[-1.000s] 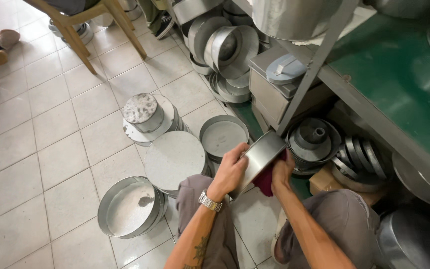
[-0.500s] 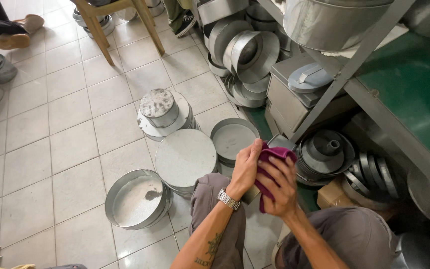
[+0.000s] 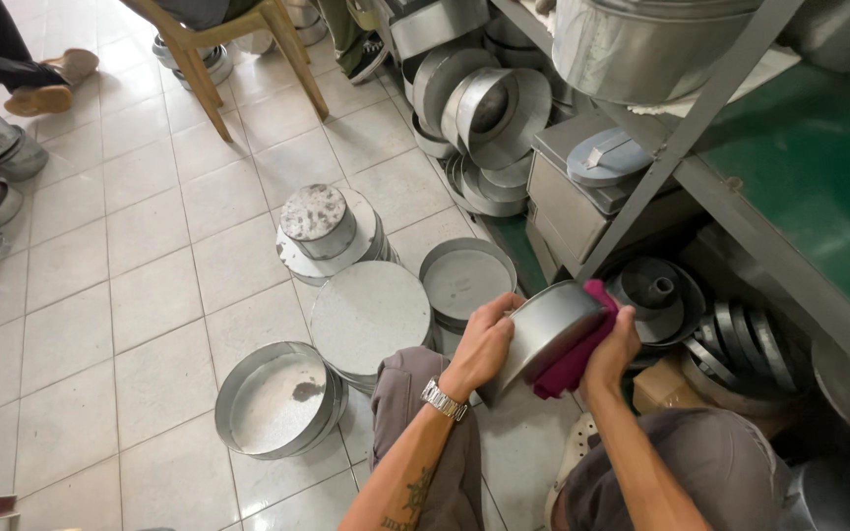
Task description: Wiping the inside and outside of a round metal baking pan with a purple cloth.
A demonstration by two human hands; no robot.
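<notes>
Head view, left hand: the left hand [image 3: 484,346] grips the rim of a round shallow grey metal pan [image 3: 543,332], fingers curled and clamped on its edge; a metal wristwatch [image 3: 444,400] sits on the wrist.
Head view, right hand: the right hand [image 3: 610,352] presses a dark red cloth [image 3: 575,356] against the pan's outer wall, fingers closed over the cloth.
Pan: held tilted on its side in the air above the person's knees, between the two hands, its bottom facing the left hand.
Cloth: wrapped along the right side of the pan, touching it, partly hidden under the right hand.
Floor left of the knees: an open round metal pan [image 3: 277,398] stands on the pale tiled floor [image 3: 150,295], near the left knee.
Floor ahead: a stack of round pans topped by a flat upturned bottom [image 3: 371,315] lies just beside the left hand; a smaller open pan [image 3: 467,280] sits behind it, and further on a stack of discs with a small upturned tin [image 3: 318,220] on top.
Right side: a ring-shaped metal mould [image 3: 653,292] lies under a green-topped metal shelf [image 3: 819,167].
Background: wooden chair legs [image 3: 199,74] and another person's shoes [image 3: 51,84] show at the top left.
</notes>
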